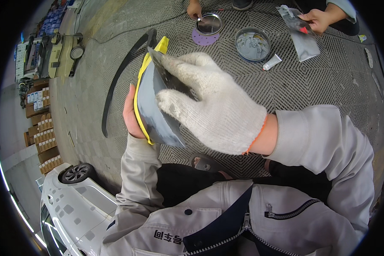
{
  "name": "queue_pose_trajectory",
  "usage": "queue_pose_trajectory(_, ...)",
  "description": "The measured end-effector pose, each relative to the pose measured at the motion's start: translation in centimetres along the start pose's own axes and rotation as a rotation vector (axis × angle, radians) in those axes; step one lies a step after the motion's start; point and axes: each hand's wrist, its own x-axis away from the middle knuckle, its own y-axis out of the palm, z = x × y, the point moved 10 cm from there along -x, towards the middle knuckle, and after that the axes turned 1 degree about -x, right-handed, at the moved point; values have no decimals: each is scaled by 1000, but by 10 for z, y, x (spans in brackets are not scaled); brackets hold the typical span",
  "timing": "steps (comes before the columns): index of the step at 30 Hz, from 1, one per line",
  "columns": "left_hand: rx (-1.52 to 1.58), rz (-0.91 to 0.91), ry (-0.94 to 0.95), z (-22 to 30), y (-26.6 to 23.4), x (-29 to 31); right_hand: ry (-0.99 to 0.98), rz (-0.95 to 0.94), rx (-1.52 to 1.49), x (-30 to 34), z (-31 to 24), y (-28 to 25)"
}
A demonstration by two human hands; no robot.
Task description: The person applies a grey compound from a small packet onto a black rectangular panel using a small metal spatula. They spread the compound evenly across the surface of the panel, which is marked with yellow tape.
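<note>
My left hand (131, 112) is bare and wraps round the far side of a curved grey panel (151, 100), holding it up in front of me. A bright yellow strip (137, 91) runs along the panel's left edge; darker smears mark its lower part. My right hand (217, 102) wears a white knit glove with an orange cuff edge. Between its thumb and fingers it grips a thin, dark, flat sheet (181, 86), against or just over the panel's face. Whether the sheet touches the panel I cannot tell. The palm of my left hand is hidden.
Ahead on the grated floor stand a tin of grey putty (252, 44), a white tube (272, 62), a round lid (210, 24) and a purple sanding disc (205, 38). Another person's hand (316, 20) holds a smeared plate (301, 38). A black curved strip (115, 81) lies left; a white car (79, 205) stands lower left.
</note>
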Motion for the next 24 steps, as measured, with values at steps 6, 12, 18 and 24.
queue_pose_trajectory(6, -96, 104, 129, 10, 0, 4, 93, -160, 115, 22, -4, 3)
queue_pose_trajectory(12, -59, 211, 117, 15, -9, 9, 118, -226, 92, 28, 0, -14)
queue_pose_trajectory(18, -170, 271, 111, 13, -18, 10, 25, -94, 46, 7, 6, -13)
queue_pose_trajectory(24, 43, 48, 36, 2, -3, 1, -87, -40, 129, 0, -12, -5)
